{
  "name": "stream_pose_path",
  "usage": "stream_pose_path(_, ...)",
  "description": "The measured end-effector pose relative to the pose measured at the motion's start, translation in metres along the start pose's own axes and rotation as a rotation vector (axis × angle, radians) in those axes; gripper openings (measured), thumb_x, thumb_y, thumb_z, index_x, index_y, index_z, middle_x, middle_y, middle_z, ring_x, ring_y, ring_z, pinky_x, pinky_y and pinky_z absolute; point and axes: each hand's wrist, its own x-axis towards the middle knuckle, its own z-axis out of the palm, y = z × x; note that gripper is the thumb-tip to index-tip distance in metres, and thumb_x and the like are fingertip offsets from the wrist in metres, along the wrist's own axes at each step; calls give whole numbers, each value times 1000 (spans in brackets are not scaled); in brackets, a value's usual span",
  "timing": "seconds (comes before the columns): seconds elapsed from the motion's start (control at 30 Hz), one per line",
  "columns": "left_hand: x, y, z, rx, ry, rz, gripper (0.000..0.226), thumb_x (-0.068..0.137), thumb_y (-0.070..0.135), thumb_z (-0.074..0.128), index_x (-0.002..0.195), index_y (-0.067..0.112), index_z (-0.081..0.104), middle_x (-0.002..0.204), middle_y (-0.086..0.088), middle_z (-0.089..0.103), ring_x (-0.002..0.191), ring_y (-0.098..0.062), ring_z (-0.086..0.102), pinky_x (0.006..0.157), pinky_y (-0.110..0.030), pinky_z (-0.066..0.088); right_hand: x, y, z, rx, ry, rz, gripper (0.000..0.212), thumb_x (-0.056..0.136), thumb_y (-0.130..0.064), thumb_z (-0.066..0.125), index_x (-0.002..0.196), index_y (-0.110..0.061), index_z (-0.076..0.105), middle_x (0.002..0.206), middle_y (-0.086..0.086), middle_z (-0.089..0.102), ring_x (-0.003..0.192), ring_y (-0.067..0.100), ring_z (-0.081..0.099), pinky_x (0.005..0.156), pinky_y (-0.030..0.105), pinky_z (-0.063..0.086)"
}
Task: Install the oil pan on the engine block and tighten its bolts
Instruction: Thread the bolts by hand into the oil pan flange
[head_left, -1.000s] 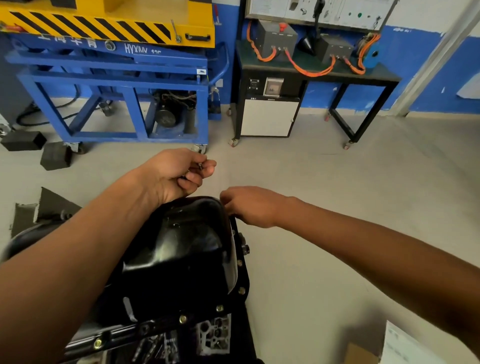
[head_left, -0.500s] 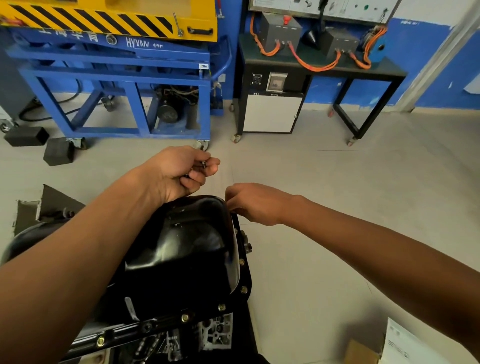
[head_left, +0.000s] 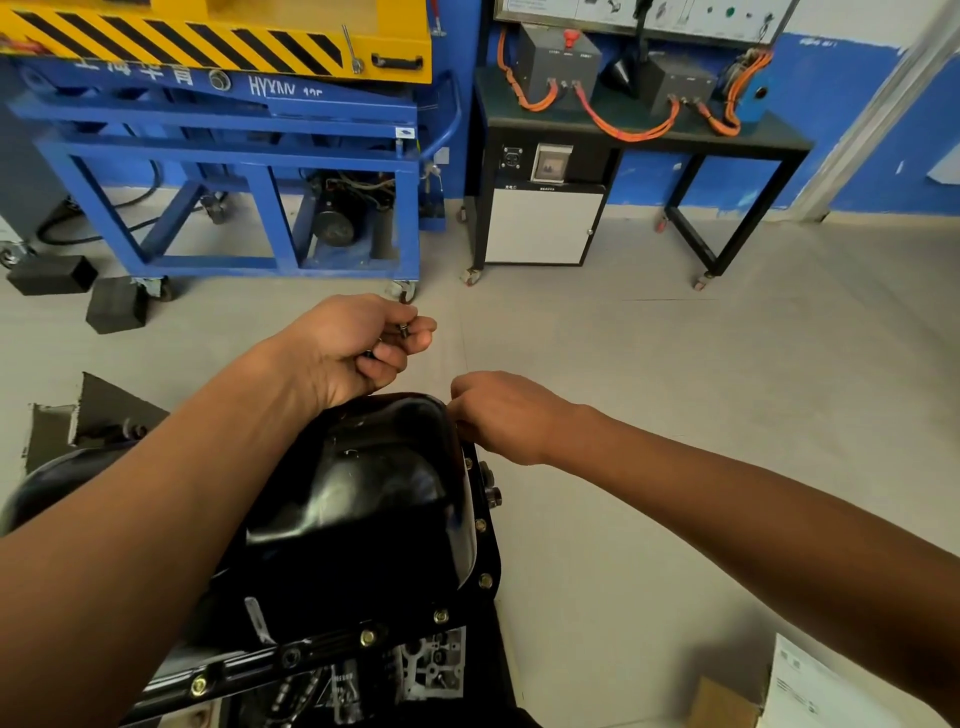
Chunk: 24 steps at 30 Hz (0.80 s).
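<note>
Even, soft indoor light fills the room, bright on the pale floor (head_left: 675, 389) and without hard shadows. A broad white sheen lies across the glossy black oil pan (head_left: 363, 499), strongest along its right wall. Wide-angle distortion bows the blue frame (head_left: 234, 156) and swells the forearms at the lower corners. Detail is fairly sharp at centre, softer toward the edges.

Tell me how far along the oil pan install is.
Done: the oil pan sits on the engine block, with bolts already in its near and right flange. In hand: the left hand holds spare bolts, and the right hand works at the pan's far right corner, fingertips hidden. Left: the remaining bolts and final tightening; no tool shows.
</note>
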Motion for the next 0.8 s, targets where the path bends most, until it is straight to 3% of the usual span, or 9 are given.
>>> stream_pose_path(0.1,0,0,1,2,1,7,24,106,17,42,95,6,61,59,0,62,34,-2,30,27,-12,21,-2,-3,1,62,43,53,26,99,-18,52,77,-8,62,77,5,47,67,25,47,58,36,36)
stream_pose_path(0.23,0,0,1,8,-3,13,24,106,17,43,95,6,61,62,-1,61,35,-2,29,28,-12,21,-4,-2,3,92,68,144,35,96,-19,55,64,-5,50,66,16,53,62,34,52,59,43,44)
stream_pose_path(0.43,1,0,1,16,-4,18,24,106,17,43,95,6,62,62,0,62,35,-2,30,28,-12,21,-3,1,-4,31,16,10,23,97,-7,51,83,-2,68,81,10,57,72,28,55,64,43,45)
stream_pose_path(0.57,-1,0,1,10,-2,23,24,106,17,43,95,6,61,61,0,61,34,-2,30,27,-12,21,2,1,-6,-35,-22,6,22,95,-3,51,81,-2,67,81,11,56,72,29,55,63,45,47)
stream_pose_path(0.8,-2,0,2,14,5,27,24,107,17,42,94,7,60,61,0,62,34,-2,29,27,-12,21,4,-4,-10,-74,-44,99,27,98,-23,54,87,-6,71,77,7,52,74,31,59,61,39,48)
